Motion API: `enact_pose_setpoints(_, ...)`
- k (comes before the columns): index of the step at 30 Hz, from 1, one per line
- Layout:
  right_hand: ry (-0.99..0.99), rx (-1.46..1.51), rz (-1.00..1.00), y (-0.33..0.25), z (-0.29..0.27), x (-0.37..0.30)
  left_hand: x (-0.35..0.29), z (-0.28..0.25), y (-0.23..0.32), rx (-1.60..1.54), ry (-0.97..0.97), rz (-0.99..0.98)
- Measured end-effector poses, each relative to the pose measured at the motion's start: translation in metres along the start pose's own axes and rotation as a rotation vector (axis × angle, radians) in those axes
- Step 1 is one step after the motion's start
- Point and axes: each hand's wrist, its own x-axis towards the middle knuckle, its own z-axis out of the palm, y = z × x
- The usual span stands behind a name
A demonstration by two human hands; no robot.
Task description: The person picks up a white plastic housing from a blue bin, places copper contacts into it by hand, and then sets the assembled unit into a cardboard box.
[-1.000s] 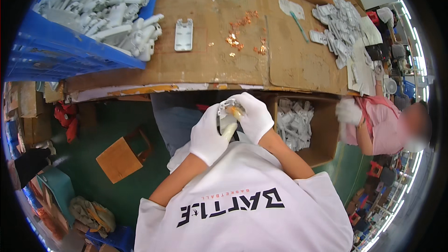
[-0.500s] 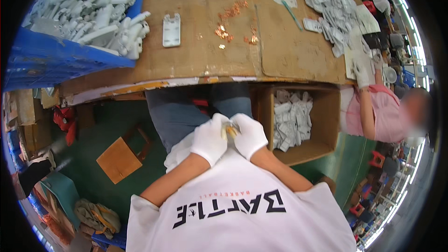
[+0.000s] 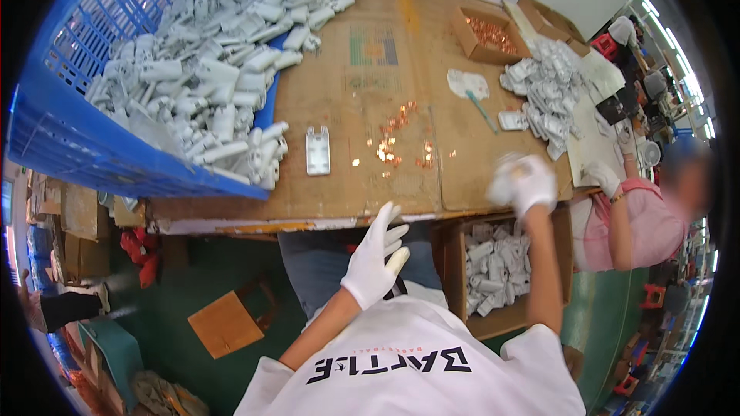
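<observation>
My left hand (image 3: 375, 260), in a white glove, is over my lap at the table's front edge. Its fingers are stretched apart and hold nothing. Above the table's right front part is my gloved right hand (image 3: 530, 183), smeared by motion. A pale blur lies at its fingers; whether it is a held part cannot be made out. Nearest to that hand, below the table edge, a cardboard box (image 3: 565, 243) holds many white plastic parts (image 3: 493, 270). A single white plastic shell (image 3: 317, 151) lies on the cardboard-covered table (image 3: 370, 46), beside scattered small copper pieces (image 3: 388, 146).
A blue crate (image 3: 116, 150) heaped with white plastic parts (image 3: 223, 69) fills the table's left. At the right are another pile of white parts (image 3: 543, 85), a pen (image 3: 482, 112) and a box of copper pieces (image 3: 493, 35). A co-worker in pink (image 3: 640, 219) sits at the right.
My hands were together over my lap around a small thing with a yellowish part. They have separated: the right swung up and right over the table, the left opened. The view has shifted.
</observation>
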Motion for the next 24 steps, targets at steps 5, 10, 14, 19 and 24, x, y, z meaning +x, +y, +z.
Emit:
enact_pose_setpoints(5,0.318,-0.603,0.216,0.114,-0.071,0.194,-0.002,-0.025,-0.034,0.045,0.033,-0.125)
enact_pose_setpoints(10,0.320,-0.206,-0.616,-0.111,0.021,0.226,-0.010,-0.049,-0.048,0.081,0.092,-0.184)
enact_pose_setpoints(14,-0.251,0.022,-1.279,-0.308,0.179,0.170,0.010,-0.036,-0.039,0.022,0.014,-0.219)
enact_pose_setpoints(19,-0.615,-0.101,-1.245,-0.381,0.264,0.166,0.008,-0.050,-0.023,-0.057,0.084,-0.155)
enact_pose_setpoints(24,-0.552,-0.245,-1.292,-0.410,0.287,0.185,0.012,-0.056,-0.022,-0.113,0.070,-0.209)
